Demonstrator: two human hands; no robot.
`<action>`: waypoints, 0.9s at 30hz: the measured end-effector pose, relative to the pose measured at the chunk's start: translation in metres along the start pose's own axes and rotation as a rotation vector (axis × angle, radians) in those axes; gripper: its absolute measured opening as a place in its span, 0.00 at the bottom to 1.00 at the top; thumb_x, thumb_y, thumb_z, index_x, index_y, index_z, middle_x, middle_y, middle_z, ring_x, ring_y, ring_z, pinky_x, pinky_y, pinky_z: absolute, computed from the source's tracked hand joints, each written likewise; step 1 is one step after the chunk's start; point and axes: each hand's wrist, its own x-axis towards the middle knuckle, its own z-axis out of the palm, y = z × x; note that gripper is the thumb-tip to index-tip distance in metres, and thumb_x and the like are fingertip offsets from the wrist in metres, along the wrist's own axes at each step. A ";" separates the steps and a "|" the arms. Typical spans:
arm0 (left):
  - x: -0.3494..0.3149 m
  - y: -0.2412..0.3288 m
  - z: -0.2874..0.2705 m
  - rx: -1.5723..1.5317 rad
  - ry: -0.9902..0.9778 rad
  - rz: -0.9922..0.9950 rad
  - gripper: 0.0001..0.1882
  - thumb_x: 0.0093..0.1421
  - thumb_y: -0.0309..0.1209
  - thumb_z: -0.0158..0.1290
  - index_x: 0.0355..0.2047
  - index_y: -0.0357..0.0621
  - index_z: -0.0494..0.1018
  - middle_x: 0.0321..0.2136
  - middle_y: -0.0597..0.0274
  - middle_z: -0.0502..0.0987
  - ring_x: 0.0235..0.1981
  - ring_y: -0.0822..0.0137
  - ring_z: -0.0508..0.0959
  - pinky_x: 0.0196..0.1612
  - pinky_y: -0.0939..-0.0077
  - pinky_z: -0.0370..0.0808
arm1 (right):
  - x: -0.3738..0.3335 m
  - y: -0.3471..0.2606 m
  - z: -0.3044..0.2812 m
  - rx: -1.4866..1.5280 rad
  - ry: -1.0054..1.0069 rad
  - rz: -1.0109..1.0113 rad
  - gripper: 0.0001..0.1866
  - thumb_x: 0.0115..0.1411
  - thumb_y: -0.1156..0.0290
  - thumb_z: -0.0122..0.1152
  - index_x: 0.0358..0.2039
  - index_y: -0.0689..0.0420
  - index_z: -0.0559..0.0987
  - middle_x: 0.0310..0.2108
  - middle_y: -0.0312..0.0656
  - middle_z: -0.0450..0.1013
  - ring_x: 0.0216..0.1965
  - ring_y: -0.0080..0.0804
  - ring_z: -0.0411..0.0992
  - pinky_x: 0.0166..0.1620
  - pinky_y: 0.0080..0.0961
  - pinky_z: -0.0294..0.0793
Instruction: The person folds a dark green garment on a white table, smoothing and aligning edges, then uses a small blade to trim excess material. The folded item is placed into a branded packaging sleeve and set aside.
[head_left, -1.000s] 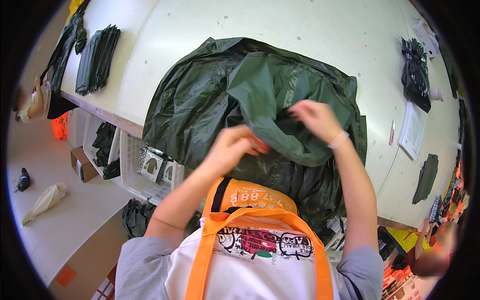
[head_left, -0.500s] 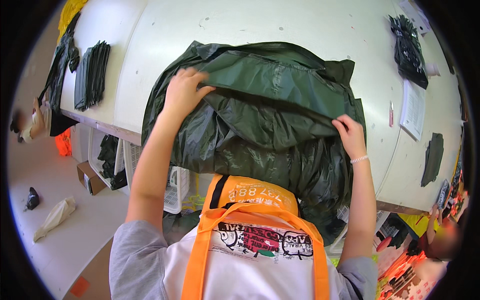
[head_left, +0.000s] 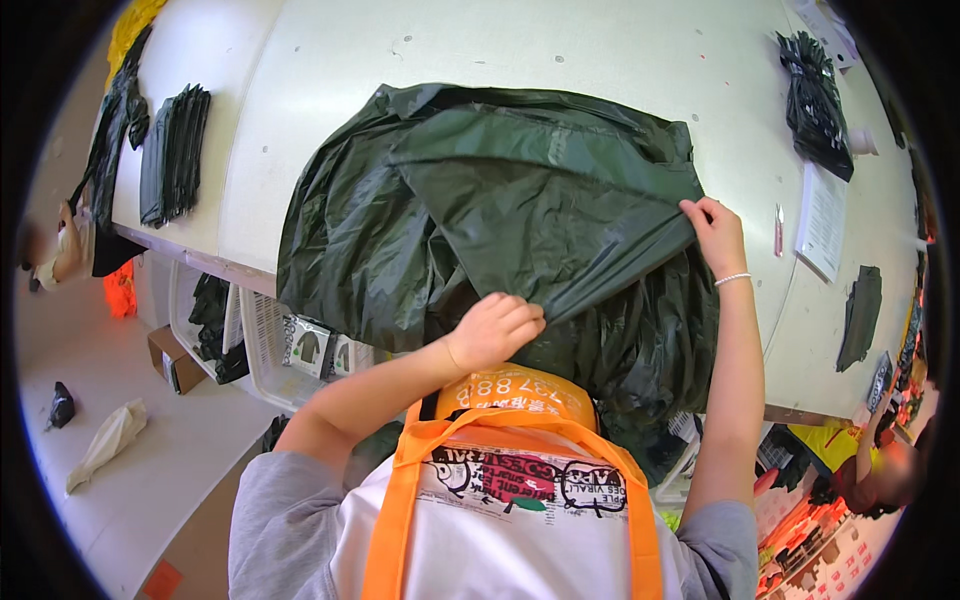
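A shiny dark green rain garment [head_left: 370, 215] lies bunched on the white table, its near side hanging over the front edge toward my orange apron. My left hand [head_left: 497, 328] has its fingers closed on the near end of a folded edge, low in the middle of the garment. At the right side, my right hand [head_left: 716, 235] pinches the other end of that same edge between thumb and fingers. Between the hands the edge runs taut on a slant, and a smooth triangular flap spreads beyond it. Layers beneath the flap are hidden.
A stack of folded dark green pieces [head_left: 174, 155] stands at the left of the white table [head_left: 480, 45]. Far right lie a dark bundle [head_left: 815, 110], papers [head_left: 822, 222], a small cutter [head_left: 779, 230] and a folded dark piece [head_left: 860, 318]. White baskets [head_left: 262, 350] stand below. Other people are at both sides.
My left hand has come from the garment's upper left down to its near middle, drawing the fabric edge toward me. My right hand has shifted slightly up and right, still pinching the edge.
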 end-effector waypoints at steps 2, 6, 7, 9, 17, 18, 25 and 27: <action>-0.003 -0.001 -0.004 -0.073 -0.046 -0.032 0.14 0.48 0.30 0.59 0.37 0.46 0.74 0.39 0.62 0.74 0.39 0.62 0.74 0.40 0.70 0.70 | -0.007 -0.007 0.019 -0.360 0.306 -0.330 0.17 0.51 0.60 0.67 0.37 0.56 0.78 0.37 0.46 0.73 0.35 0.43 0.70 0.38 0.31 0.71; 0.008 -0.057 -0.049 0.232 0.315 -0.214 0.24 0.44 0.31 0.64 0.43 0.45 0.73 0.42 0.55 0.74 0.42 0.59 0.74 0.41 0.67 0.71 | -0.046 -0.107 0.056 -0.069 0.206 -0.721 0.18 0.42 0.70 0.66 0.35 0.59 0.74 0.38 0.48 0.71 0.35 0.48 0.70 0.37 0.40 0.71; 0.011 -0.078 -0.062 0.408 0.396 -0.366 0.28 0.46 0.27 0.63 0.49 0.43 0.70 0.45 0.52 0.73 0.38 0.59 0.74 0.39 0.68 0.71 | -0.065 -0.121 0.076 -0.083 0.057 -0.761 0.20 0.44 0.67 0.65 0.38 0.60 0.75 0.42 0.46 0.71 0.41 0.47 0.70 0.43 0.40 0.71; 0.017 -0.107 -0.070 0.129 0.534 -0.772 0.33 0.49 0.25 0.63 0.55 0.41 0.63 0.48 0.56 0.70 0.26 0.70 0.69 0.34 0.79 0.70 | -0.103 -0.116 0.126 -0.192 -0.106 -0.726 0.34 0.51 0.57 0.63 0.58 0.53 0.67 0.62 0.46 0.58 0.63 0.50 0.53 0.63 0.49 0.52; 0.014 -0.154 -0.064 -0.214 0.316 -0.736 0.26 0.46 0.21 0.65 0.45 0.41 0.67 0.49 0.61 0.65 0.43 0.68 0.70 0.47 0.75 0.74 | -0.119 -0.088 0.165 -0.154 -0.288 -0.561 0.35 0.57 0.49 0.56 0.64 0.44 0.60 0.68 0.41 0.47 0.69 0.50 0.39 0.65 0.56 0.40; 0.015 -0.154 -0.062 -0.124 0.373 -0.674 0.24 0.48 0.20 0.64 0.44 0.40 0.68 0.49 0.61 0.65 0.40 0.68 0.73 0.45 0.75 0.75 | -0.117 -0.087 0.165 -0.144 -0.284 -0.557 0.35 0.57 0.49 0.56 0.64 0.44 0.60 0.68 0.41 0.47 0.68 0.50 0.39 0.65 0.56 0.40; 0.011 -0.175 -0.055 0.092 0.364 -0.775 0.07 0.57 0.24 0.57 0.32 0.32 0.72 0.32 0.59 0.76 0.29 0.69 0.77 0.33 0.80 0.74 | -0.119 -0.083 0.167 -0.068 -0.290 -0.555 0.36 0.56 0.49 0.57 0.64 0.44 0.61 0.68 0.40 0.46 0.69 0.49 0.39 0.65 0.56 0.39; 0.009 -0.181 -0.057 0.072 0.397 -0.700 0.05 0.58 0.24 0.55 0.30 0.33 0.71 0.28 0.59 0.75 0.27 0.68 0.76 0.31 0.80 0.72 | -0.118 -0.084 0.163 -0.066 -0.308 -0.564 0.37 0.56 0.49 0.58 0.64 0.44 0.60 0.68 0.40 0.46 0.69 0.49 0.38 0.65 0.56 0.39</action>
